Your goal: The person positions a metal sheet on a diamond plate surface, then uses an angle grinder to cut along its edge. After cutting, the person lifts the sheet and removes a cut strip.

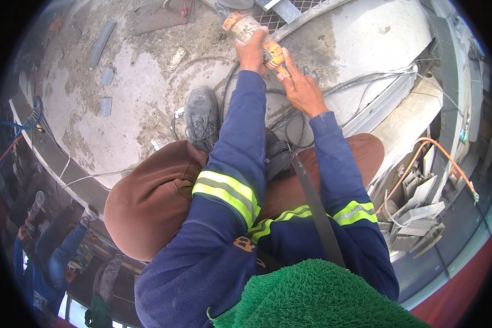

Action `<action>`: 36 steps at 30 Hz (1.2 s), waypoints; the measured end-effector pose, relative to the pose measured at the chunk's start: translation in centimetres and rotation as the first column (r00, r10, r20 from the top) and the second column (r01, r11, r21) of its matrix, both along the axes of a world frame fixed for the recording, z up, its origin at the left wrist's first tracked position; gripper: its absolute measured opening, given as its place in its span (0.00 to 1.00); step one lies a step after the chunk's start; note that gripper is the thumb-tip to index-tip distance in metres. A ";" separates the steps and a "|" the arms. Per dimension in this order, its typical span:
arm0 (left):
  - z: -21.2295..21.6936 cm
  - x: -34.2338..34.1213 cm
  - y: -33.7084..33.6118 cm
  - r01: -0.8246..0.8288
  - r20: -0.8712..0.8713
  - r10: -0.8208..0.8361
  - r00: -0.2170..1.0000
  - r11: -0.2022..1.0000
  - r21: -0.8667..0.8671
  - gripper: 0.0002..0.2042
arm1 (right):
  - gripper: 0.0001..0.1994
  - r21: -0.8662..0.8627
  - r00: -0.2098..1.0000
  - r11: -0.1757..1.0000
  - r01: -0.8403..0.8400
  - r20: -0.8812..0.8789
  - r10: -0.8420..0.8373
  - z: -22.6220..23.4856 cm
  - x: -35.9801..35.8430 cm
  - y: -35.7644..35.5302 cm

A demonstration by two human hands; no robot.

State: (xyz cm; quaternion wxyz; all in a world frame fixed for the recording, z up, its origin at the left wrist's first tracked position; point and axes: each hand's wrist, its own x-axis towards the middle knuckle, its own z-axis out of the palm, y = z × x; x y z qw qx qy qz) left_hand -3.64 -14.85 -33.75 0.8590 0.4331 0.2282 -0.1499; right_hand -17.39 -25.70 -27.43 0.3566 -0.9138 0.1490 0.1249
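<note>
At the top of the view I hold a dusty orange power tool that looks like an angle grinder [273, 53], slanting from upper left to lower right. My left hand [250, 53] is wrapped around the middle of its body. My right hand [305, 94] is at the rear end, with the index finger and thumb against the casing; its other fingers are partly hidden. The front end of the tool is blurred near the top edge. Beneath it lie the stained concrete floor [142, 104] and a piece of metal mesh [306, 10].
A dark cable [227, 82] loops around my grey shoe [201, 115]. Cut metal strips [101, 44] lie to the left, and a long metal channel [385, 98] to the right. Stacked offcuts [415, 213] and an orange hose [448, 156] are farther right. Another person [60, 262] is at lower left.
</note>
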 end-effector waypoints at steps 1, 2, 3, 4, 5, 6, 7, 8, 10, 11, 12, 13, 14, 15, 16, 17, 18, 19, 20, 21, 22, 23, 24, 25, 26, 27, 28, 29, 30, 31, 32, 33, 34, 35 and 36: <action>0.0 -0.1 0.0 -0.001 0.000 0.001 1.000 1.000 -0.005 0.22 | 0.38 -0.004 0.999 1.000 -0.003 0.035 0.003 0.0 -0.1 0.0; 0.0 -0.3 -0.1 -0.005 0.003 0.005 1.000 1.000 -0.012 0.22 | 0.38 -0.002 1.000 1.000 -0.002 0.020 0.002 0.0 -0.2 0.0; 0.0 -0.4 -0.1 -0.005 -0.006 0.005 1.000 1.000 -0.005 0.22 | 0.38 -0.001 1.000 1.000 -0.001 0.005 0.001 0.1 -0.3 -0.1; 0.0 -0.5 -0.1 -0.006 -0.012 0.006 1.000 1.000 0.001 0.22 | 0.38 -0.001 1.000 1.000 0.004 -0.015 -0.004 0.1 -0.4 -0.1; 0.0 -0.5 -0.2 -0.010 -0.008 0.010 1.000 1.000 0.004 0.22 | 0.38 0.000 1.000 1.000 0.003 -0.023 -0.003 0.1 -0.4 -0.1; -0.1 -0.5 -0.2 -0.006 -0.029 0.006 1.000 1.000 0.009 0.22 | 0.38 0.000 0.999 1.000 0.005 -0.035 -0.005 0.2 -0.4 -0.1; -0.2 -0.4 -0.2 -0.004 -0.038 0.005 0.999 1.000 0.011 0.22 | 0.38 0.000 0.999 1.000 0.007 -0.044 -0.007 0.2 -0.3 -0.1; -0.3 -0.2 -0.1 -0.003 -0.052 0.004 0.999 1.000 0.023 0.22 | 0.38 -0.004 0.999 1.000 0.006 -0.033 -0.006 0.2 -0.2 -0.1; -0.5 0.3 -0.2 -0.009 -0.003 0.009 1.000 1.000 0.020 0.22 | 0.38 -0.005 1.000 1.000 0.007 -0.015 -0.007 0.1 0.3 0.0; -0.6 0.7 -0.2 -0.012 0.023 0.012 1.000 1.000 0.022 0.22 | 0.38 -0.004 1.000 1.000 0.008 -0.023 -0.008 0.0 0.5 0.1; -0.7 1.0 -0.1 -0.004 0.012 0.004 1.000 1.000 0.027 0.22 | 0.38 0.000 0.999 1.000 0.011 -0.031 -0.011 0.0 0.8 0.1; -0.9 1.3 -0.1 0.003 0.006 -0.003 1.000 1.000 0.031 0.22 | 0.38 0.005 0.999 1.000 0.014 -0.039 -0.013 -0.1 1.1 0.1; -1.0 1.7 0.0 0.008 -0.002 -0.008 1.000 0.999 0.036 0.22 | 0.38 0.009 0.999 1.000 0.017 -0.044 -0.016 -0.1 1.4 0.2; -1.2 2.1 0.1 0.019 -0.010 -0.019 1.000 1.000 0.021 0.23 | 0.38 0.013 0.999 1.000 0.019 -0.048 -0.018 -0.1 1.7 0.2; -1.4 2.4 0.2 0.028 -0.022 -0.028 0.999 1.000 0.007 0.24 | 0.38 0.017 0.998 1.000 0.020 -0.055 -0.019 -0.1 2.1 0.3; -1.6 2.7 0.3 0.039 -0.041 -0.039 0.998 0.999 -0.005 0.25 | 0.38 0.033 0.998 0.999 0.023 -0.057 -0.022 -0.1 2.4 0.4; -1.8 3.0 0.3 0.037 -0.023 -0.037 0.999 0.999 0.001 0.23 | 0.38 0.048 0.998 0.998 0.027 -0.058 -0.024 -0.1 2.8 0.4; -2.0 3.5 0.3 0.034 -0.011 -0.034 0.999 0.999 0.010 0.21 | 0.38 0.061 0.997 0.998 0.035 -0.072 -0.030 0.0 3.1 0.4; -2.2 4.0 0.2 0.030 0.001 -0.030 1.000 0.999 0.018 0.20 | 0.38 0.066 0.997 0.997 0.034 -0.073 -0.029 0.0 3.5 0.4; -2.3 4.4 0.2 0.033 0.005 -0.033 0.999 0.999 0.018 0.20 | 0.38 0.069 0.996 0.997 0.037 -0.088 -0.031 0.0 3.8 0.4; -2.4 4.6 0.3 0.036 0.006 -0.036 0.999 0.999 0.018 0.20 | 0.38 0.073 0.994 0.997 0.040 -0.106 -0.033 0.1 4.0 0.5; -2.5 4.7 0.4 0.040 0.003 -0.040 0.999 0.999 0.018 0.20 | 0.38 0.071 0.994 0.997 0.043 -0.103 -0.036 0.0 4.2 0.6; -2.5 4.8 0.4 0.057 -0.013 -0.057 0.998 0.998 0.003 0.22 | 0.38 0.067 0.994 0.997 0.046 -0.102 -0.039 0.0 4.3 0.6; -2.5 4.8 0.6 0.071 -0.031 -0.071 0.997 0.997 -0.012 0.23 | 0.38 0.065 0.994 0.997 0.044 -0.101 -0.038 0.0 4.3 0.6; -2.4 4.6 0.6 0.079 -0.057 -0.080 0.995 0.997 -0.025 0.25 | 0.38 0.063 0.994 0.997 0.045 -0.101 -0.039 -0.1 4.2 0.5; -2.3 4.4 0.7 0.077 -0.051 -0.078 0.996 0.997 -0.018 0.25 | 0.38 0.063 0.994 0.997 0.043 -0.099 -0.037 -0.2 4.0 0.5; -2.2 4.1 0.6 0.070 -0.050 -0.071 0.996 0.997 -0.010 0.25 | 0.38 0.063 0.995 0.997 0.039 -0.093 -0.033 -0.3 3.8 0.4; -2.1 3.9 0.5 0.065 -0.051 -0.065 0.997 0.998 -0.003 0.26 | 0.38 0.058 0.995 0.998 0.038 -0.089 -0.033 -0.3 3.6 0.4; -2.0 3.6 0.4 0.060 -0.047 -0.060 0.997 0.998 -0.002 0.26 | 0.38 0.053 0.996 0.998 0.038 -0.085 -0.033 -0.4 3.2 0.3; -1.8 3.1 0.4 0.057 -0.046 -0.057 0.997 0.998 -0.001 0.25 | 0.38 0.048 0.994 0.998 0.043 -0.098 -0.039 -0.4 2.9 0.3; -1.7 2.8 0.3 0.054 -0.046 -0.054 0.997 0.999 0.000 0.25 | 0.38 0.047 0.995 0.998 0.038 -0.095 -0.034 -0.4 2.6 0.2; -1.6 2.5 0.3 0.051 -0.046 -0.051 0.998 0.999 -0.004 0.26 | 0.38 0.044 0.993 0.998 0.038 -0.110 -0.033 -0.4 2.3 0.1; -1.5 2.3 0.2 0.047 -0.045 -0.047 0.998 0.999 -0.010 0.26 | 0.38 0.040 0.992 0.998 0.039 -0.124 -0.034 -0.4 2.1 0.1; -1.4 2.1 0.2 0.047 -0.056 -0.047 0.997 0.999 -0.011 0.26 | 0.38 0.043 0.994 0.998 0.036 -0.102 -0.031 -0.4 1.9 0.0; -1.2 2.0 0.2 0.042 -0.036 -0.043 0.998 0.999 -0.014 0.25 | 0.38 0.045 0.996 0.998 0.035 -0.080 -0.032 -0.4 1.7 0.0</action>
